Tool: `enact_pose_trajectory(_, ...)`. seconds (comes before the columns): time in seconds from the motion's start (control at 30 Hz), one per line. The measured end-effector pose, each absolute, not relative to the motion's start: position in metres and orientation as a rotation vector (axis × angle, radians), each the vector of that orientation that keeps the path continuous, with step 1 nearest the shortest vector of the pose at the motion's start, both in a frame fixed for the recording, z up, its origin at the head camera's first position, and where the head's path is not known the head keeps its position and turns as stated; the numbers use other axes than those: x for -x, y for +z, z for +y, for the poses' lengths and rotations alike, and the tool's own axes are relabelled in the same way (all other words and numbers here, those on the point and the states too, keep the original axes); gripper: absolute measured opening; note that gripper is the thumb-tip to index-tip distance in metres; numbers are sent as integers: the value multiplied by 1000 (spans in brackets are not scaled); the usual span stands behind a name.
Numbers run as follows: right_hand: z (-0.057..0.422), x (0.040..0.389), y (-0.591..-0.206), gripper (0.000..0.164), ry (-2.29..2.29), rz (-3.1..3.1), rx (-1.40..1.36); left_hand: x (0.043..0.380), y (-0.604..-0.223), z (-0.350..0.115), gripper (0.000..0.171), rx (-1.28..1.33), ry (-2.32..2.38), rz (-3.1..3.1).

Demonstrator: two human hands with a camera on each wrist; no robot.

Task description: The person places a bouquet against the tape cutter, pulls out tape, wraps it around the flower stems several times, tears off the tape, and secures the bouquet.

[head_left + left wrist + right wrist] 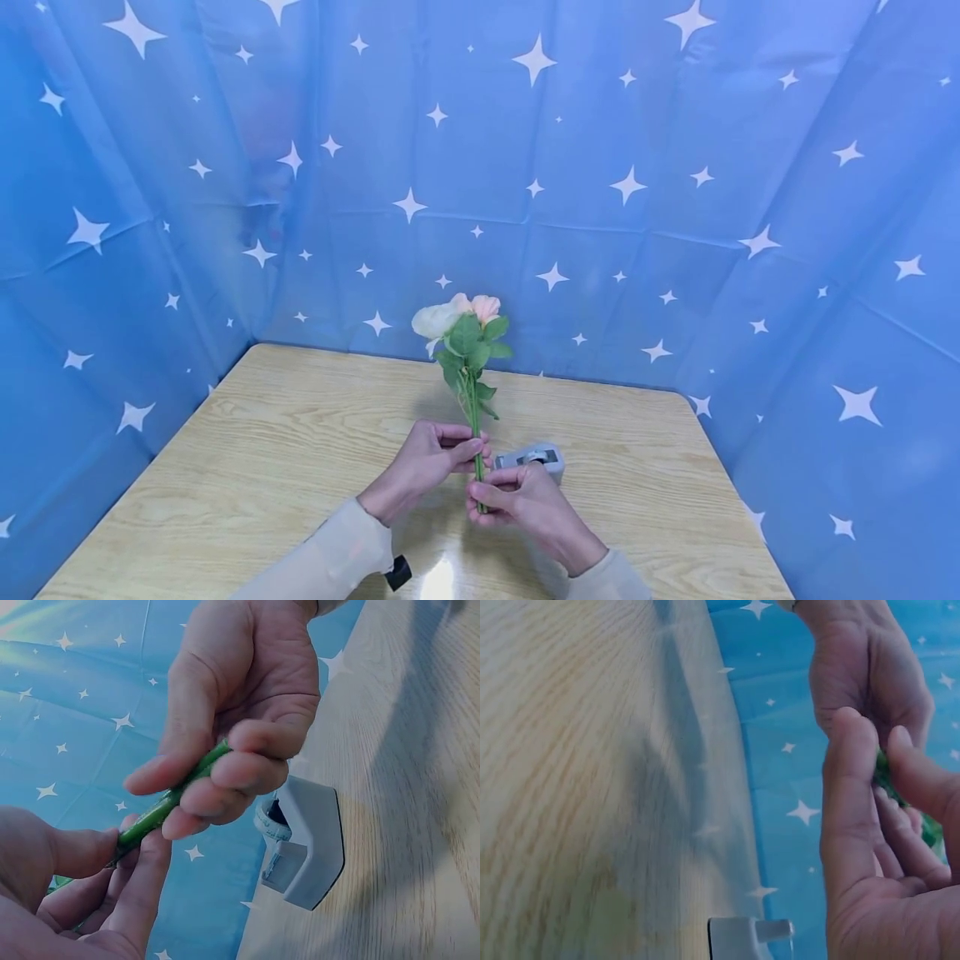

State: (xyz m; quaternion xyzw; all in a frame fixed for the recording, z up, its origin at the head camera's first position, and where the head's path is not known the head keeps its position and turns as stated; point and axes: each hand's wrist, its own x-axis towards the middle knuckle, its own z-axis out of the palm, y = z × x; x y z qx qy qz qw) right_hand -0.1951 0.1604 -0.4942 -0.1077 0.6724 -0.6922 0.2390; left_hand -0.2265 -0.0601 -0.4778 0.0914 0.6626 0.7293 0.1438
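Note:
A small bunch of artificial flowers (467, 335), with white and pale pink blooms and green leaves, is held nearly upright above the table. My left hand (431, 458) pinches the green stems (476, 408) between thumb and fingers. Just below it, my right hand (525, 504) grips the lower ends of the stems. In the left wrist view, the stems (154, 815) look shiny between the two hands. The right wrist view shows only bits of green, the rest being hidden by fingers. A grey tape dispenser (553, 460) stands just beyond my right hand.
The wood-grain table (300, 433) spreads out to both sides of my hands. Blue cloth (480, 167) with white stars hangs behind it and at both sides. The dispenser carries a roll of tape (271, 823).

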Motion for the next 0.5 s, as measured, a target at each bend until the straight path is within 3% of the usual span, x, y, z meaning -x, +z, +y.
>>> enact_pose_trajectory(0.5,164,201,-491,42,-1866,1823,357,230,-479,-64,31,-344,2099,1865)
